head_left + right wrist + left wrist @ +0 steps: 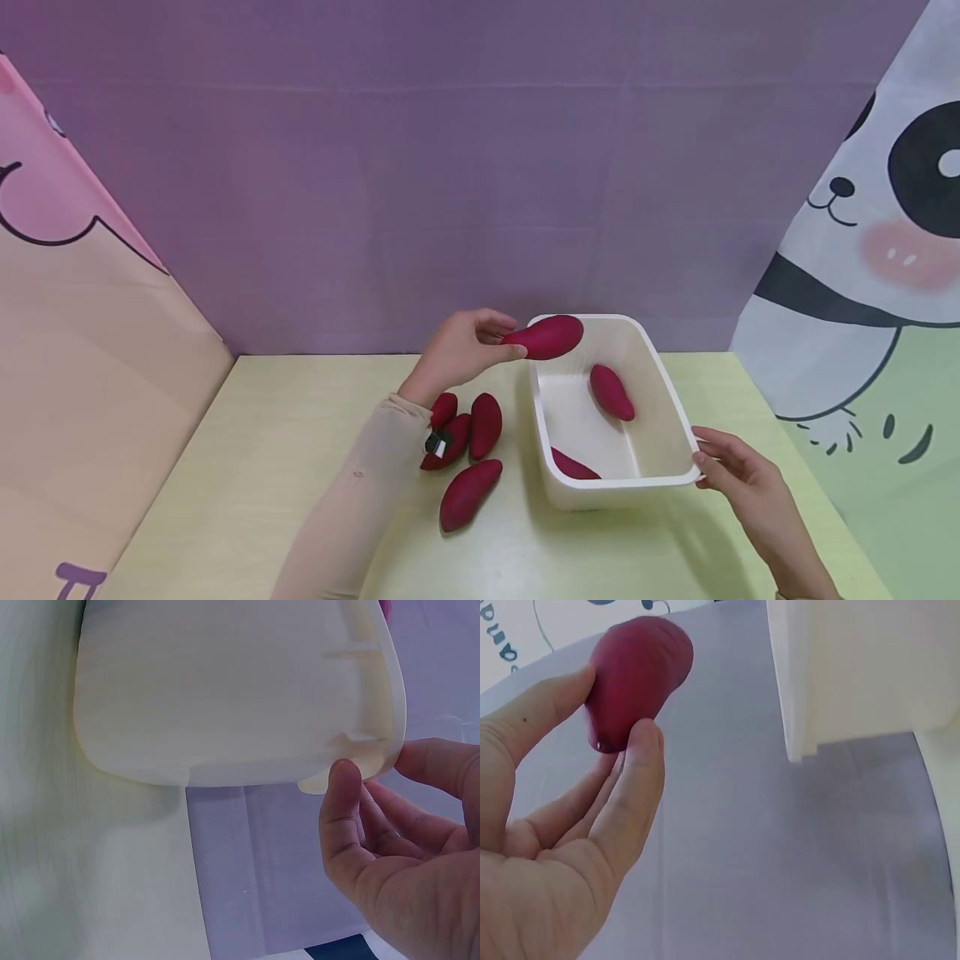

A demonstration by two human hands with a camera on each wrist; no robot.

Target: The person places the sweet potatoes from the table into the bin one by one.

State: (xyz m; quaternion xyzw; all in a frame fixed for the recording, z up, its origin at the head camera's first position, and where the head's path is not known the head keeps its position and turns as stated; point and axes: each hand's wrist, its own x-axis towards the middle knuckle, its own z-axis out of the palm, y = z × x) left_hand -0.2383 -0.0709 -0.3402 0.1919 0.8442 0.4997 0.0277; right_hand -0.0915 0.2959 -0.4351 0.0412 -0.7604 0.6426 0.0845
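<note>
My left hand (pixel 467 352) pinches a dark red-purple sweet potato (pixel 553 337) between thumb and fingers, holding it up over the far left rim of a white plastic bin (pixel 622 483). The left wrist view shows this sweet potato (pixel 637 675) gripped at its narrow end, the rest standing free. At the bin's near right corner, my right hand (pixel 746 483) grips the rim; the right wrist view has its thumb and fingers on either side of the edge. Inside the bin lie one sweet potato (pixel 612 392) near the middle and another (pixel 573 465), partly hidden by the near wall.
Several more sweet potatoes (pixel 470 496) lie on the pale wooden table (pixel 247 467) left of the bin, some partly behind the left forearm. A small black-and-white object (pixel 437 444) shows by that sleeve. A purple cloth (pixel 375 208) stands behind; printed cloths flank both sides.
</note>
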